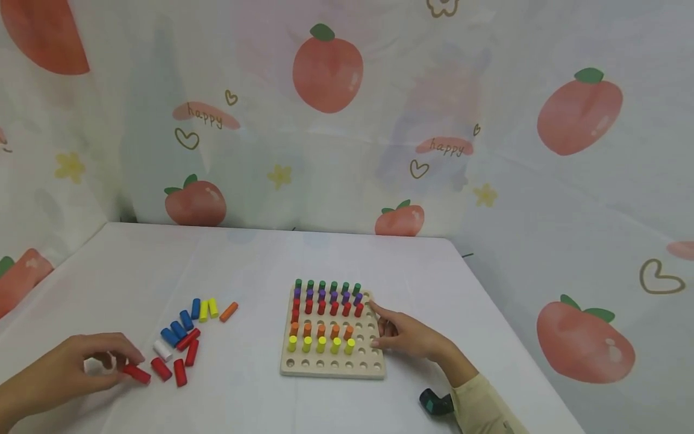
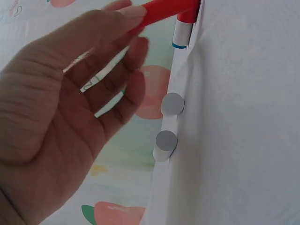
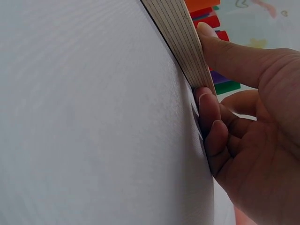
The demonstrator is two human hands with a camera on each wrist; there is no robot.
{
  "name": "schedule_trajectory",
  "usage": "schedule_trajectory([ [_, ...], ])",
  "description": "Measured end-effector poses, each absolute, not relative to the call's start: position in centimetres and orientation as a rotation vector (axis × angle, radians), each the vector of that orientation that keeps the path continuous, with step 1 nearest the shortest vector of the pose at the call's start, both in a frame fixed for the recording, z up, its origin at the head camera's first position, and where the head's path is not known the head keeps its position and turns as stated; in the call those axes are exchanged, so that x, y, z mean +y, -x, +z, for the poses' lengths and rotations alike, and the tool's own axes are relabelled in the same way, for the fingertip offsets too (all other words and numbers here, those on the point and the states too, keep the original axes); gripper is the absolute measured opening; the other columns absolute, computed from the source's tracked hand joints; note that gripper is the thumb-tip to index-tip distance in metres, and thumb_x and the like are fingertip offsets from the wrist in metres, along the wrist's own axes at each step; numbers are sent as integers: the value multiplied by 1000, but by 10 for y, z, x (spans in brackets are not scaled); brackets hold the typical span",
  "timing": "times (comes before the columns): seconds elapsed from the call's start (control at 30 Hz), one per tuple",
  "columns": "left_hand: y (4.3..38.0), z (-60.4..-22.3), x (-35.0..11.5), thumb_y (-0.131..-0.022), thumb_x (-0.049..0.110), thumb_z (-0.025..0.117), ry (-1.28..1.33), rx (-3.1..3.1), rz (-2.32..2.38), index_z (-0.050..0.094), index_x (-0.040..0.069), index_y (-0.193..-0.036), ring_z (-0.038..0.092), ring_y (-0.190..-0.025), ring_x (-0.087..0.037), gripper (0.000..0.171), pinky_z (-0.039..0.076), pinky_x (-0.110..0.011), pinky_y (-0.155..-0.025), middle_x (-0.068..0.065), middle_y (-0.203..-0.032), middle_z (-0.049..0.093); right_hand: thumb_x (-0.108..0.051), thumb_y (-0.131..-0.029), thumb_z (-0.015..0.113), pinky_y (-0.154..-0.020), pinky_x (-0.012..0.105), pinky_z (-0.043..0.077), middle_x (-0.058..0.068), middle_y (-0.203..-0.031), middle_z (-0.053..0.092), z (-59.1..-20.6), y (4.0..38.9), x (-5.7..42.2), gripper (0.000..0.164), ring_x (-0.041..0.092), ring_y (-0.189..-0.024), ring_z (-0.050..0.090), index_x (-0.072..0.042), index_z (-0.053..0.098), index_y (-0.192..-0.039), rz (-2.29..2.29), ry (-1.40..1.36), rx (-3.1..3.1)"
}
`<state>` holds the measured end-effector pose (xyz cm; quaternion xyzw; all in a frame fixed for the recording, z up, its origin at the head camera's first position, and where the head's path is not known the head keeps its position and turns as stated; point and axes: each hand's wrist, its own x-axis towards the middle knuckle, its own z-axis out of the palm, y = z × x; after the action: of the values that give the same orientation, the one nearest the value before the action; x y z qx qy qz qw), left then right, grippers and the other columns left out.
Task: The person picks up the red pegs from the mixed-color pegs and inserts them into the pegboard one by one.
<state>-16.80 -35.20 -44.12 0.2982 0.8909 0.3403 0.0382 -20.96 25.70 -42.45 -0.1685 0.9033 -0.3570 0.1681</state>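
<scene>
Between its thumb and fingertips, my left hand pinches a red peg at the left of the table; the left wrist view shows the same peg. Beside it lie loose pegs: red pegs, a white peg, blue pegs, yellow pegs and an orange peg. My right hand grips the right edge of a wooden pegboard, thumb on top. Rows of green, purple, red, orange and yellow pegs stand in it, with one red peg alone in another row.
A black object lies by the right sleeve. The white-covered table meets a fruit-print curtain at the back and sides. Two grey-ended cylinders show near my left hand in the left wrist view.
</scene>
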Motion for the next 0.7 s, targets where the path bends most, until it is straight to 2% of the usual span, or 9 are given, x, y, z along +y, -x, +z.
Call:
schedule_trajectory([
  [0.17, 167, -441, -350, -82, 4, 87, -951, 2755, 1109, 76, 15, -104, 59, -75, -6, 27, 57, -21, -69, 12, -97, 68, -30, -94, 79, -66, 29, 42, 5, -99, 54, -426, 209, 257, 86, 21, -83, 51, -9, 31, -163, -1013, 484, 2575],
  [0.5, 170, -444, -348, -85, 6, 84, -960, 2652, 1111, 77, 17, -107, 61, -76, -8, 25, 57, -22, -70, 9, -98, 70, -31, -94, 79, -66, 29, 42, 5, -100, 55, -427, 211, 258, 87, 21, -83, 51, -10, 30, -163, -1013, 490, 2573],
  [0.7, 173, -444, -349, -87, 16, 85, -842, 2632, 1002, 79, 14, -106, 61, -76, -7, 20, 57, -22, -72, 13, -96, 70, -31, -95, 78, -66, 29, 42, 5, -100, 55, -427, 211, 257, 86, 20, -83, 51, -9, 30, -163, -1015, 482, 2573],
])
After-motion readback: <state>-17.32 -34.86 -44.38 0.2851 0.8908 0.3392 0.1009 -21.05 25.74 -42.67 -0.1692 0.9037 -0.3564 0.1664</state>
